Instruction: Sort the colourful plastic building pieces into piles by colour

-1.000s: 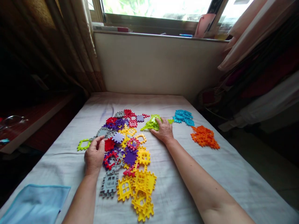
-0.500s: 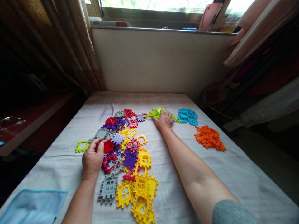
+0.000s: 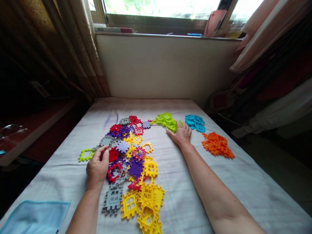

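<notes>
My left hand point(image 3: 97, 165) hovers or rests at the left edge of a mixed pile of plastic interlocking building pieces. Its fingers are loosely curled with the thumb apart, and no held piece shows. Nearest it are a red piece point(image 3: 113, 154), a grey piece point(image 3: 105, 141) and a lime green frame piece point(image 3: 85, 155) lying apart on the left. Farther off, my right hand point(image 3: 181, 134) lies palm down with fingers spread, against the right side of a lime green heap point(image 3: 165, 120). What its palm covers is hidden.
Blue pieces point(image 3: 195, 123) and orange pieces point(image 3: 217, 145) form separate heaps to the right. Yellow pieces point(image 3: 147, 193) run down the near side of the mixed pile. A light blue cloth point(image 3: 34, 216) lies front left on the sheet point(image 3: 185, 201). Behind stands a low wall point(image 3: 168, 68).
My right hand has slid right and slightly nearer, off the top of the lime green heap, which now looks more bunched up. My left hand has barely moved.
</notes>
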`<action>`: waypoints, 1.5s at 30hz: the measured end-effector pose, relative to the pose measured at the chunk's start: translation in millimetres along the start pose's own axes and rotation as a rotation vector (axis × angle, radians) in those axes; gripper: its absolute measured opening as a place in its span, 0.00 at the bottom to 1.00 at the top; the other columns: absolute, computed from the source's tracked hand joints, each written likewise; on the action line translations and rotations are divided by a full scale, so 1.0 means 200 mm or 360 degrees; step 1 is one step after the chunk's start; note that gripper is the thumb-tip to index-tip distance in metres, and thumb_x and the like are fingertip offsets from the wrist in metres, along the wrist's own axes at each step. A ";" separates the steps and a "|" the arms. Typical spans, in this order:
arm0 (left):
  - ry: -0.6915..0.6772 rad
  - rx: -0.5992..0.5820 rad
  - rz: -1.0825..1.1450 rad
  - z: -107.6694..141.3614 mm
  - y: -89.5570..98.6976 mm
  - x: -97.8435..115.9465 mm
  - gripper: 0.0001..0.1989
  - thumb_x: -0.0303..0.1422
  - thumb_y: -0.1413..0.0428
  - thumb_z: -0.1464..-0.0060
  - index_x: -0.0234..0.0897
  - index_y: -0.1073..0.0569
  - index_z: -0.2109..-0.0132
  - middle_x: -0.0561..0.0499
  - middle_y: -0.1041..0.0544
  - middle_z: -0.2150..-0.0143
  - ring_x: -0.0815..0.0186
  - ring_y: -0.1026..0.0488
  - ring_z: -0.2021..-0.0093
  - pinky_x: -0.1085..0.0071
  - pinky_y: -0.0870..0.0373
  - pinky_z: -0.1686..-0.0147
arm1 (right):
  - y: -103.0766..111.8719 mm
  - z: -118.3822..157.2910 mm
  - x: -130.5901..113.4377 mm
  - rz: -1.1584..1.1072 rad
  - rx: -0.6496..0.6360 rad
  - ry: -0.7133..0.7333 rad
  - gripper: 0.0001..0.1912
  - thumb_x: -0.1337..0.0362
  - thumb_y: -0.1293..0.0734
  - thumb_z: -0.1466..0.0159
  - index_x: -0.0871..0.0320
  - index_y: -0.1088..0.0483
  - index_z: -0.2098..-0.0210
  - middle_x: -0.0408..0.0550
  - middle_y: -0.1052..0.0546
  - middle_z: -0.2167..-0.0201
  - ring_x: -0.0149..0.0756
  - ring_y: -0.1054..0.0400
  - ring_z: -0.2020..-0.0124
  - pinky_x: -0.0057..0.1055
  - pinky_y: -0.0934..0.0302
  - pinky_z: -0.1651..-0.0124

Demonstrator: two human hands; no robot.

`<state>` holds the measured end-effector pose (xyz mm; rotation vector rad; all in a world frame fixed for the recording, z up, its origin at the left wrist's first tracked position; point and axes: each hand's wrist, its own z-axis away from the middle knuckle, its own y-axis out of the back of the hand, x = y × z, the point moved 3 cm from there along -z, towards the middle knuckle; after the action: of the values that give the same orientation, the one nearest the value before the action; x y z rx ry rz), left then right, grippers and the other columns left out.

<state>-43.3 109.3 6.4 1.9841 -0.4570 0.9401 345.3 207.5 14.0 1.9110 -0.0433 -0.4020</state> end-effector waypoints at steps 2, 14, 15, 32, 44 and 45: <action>-0.0007 0.0007 0.0009 0.00 0.00 0.00 0.19 0.45 0.49 0.42 0.42 0.23 0.52 0.48 0.17 0.59 0.60 0.21 0.59 0.63 0.25 0.55 | -0.05 -0.02 0.00 -0.0030 -0.0045 0.0017 0.38 0.45 0.35 0.38 0.61 0.37 0.36 0.67 0.37 0.36 0.56 0.44 0.37 0.50 0.51 0.38; 0.0068 0.0003 0.0051 0.01 0.01 0.03 0.20 0.47 0.49 0.45 0.42 0.23 0.52 0.48 0.17 0.60 0.59 0.21 0.59 0.62 0.25 0.52 | -0.08 -0.15 -0.17 -0.0072 -0.0007 0.0165 0.38 0.53 0.35 0.37 0.62 0.45 0.31 0.66 0.42 0.31 0.55 0.51 0.31 0.52 0.59 0.33; 0.0070 0.0000 0.0051 0.01 0.01 0.04 0.20 0.47 0.49 0.45 0.42 0.23 0.52 0.49 0.17 0.60 0.59 0.21 0.59 0.62 0.26 0.52 | -0.08 -0.14 -0.20 -0.0057 -0.0020 0.0303 0.36 0.54 0.36 0.36 0.58 0.43 0.32 0.63 0.43 0.30 0.53 0.53 0.30 0.53 0.62 0.32; 0.0150 -0.0054 0.0010 0.01 0.01 0.07 0.24 0.49 0.51 0.47 0.41 0.22 0.52 0.47 0.17 0.58 0.56 0.21 0.57 0.59 0.26 0.51 | -0.11 -0.17 -0.32 -0.0057 -0.0002 0.0605 0.23 0.61 0.39 0.36 0.55 0.28 0.43 0.57 0.36 0.33 0.52 0.49 0.32 0.55 0.62 0.32; 0.0093 -0.0024 -0.0001 0.02 0.03 0.11 0.22 0.48 0.51 0.47 0.42 0.22 0.54 0.48 0.16 0.60 0.57 0.20 0.58 0.60 0.26 0.55 | -0.11 -0.15 -0.35 0.0084 -0.0033 0.0332 0.23 0.60 0.42 0.36 0.62 0.25 0.49 0.63 0.35 0.35 0.56 0.48 0.33 0.57 0.58 0.35; 0.0093 -0.0023 0.0003 0.02 0.03 0.11 0.22 0.48 0.51 0.47 0.42 0.22 0.54 0.48 0.16 0.60 0.57 0.20 0.58 0.60 0.26 0.55 | -0.11 -0.14 -0.36 0.0082 -0.0033 0.0355 0.24 0.61 0.42 0.36 0.62 0.26 0.47 0.63 0.36 0.34 0.55 0.48 0.32 0.57 0.59 0.34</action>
<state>-31.1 104.5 24.4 1.9384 -0.4314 0.9908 282.8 257.6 21.4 1.9194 0.0587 -0.1525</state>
